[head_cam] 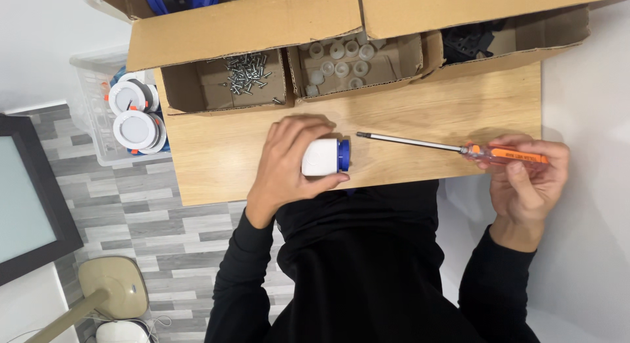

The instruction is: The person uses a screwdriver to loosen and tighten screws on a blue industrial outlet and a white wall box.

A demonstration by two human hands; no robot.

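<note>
My left hand (pixel 289 162) grips a small white cylinder with a blue end (pixel 326 156), held on its side just above the wooden table (pixel 216 166). My right hand (pixel 528 179) holds a screwdriver (pixel 459 148) by its clear orange handle. Its long metal shaft points left, and the tip stops a short gap away from the blue end of the cylinder.
Open cardboard boxes line the table's far edge: one with loose screws (pixel 246 72), one with small white caps (pixel 338 62), one with black parts (pixel 469 41). A clear bin with round white discs (pixel 134 116) stands on the floor at the left.
</note>
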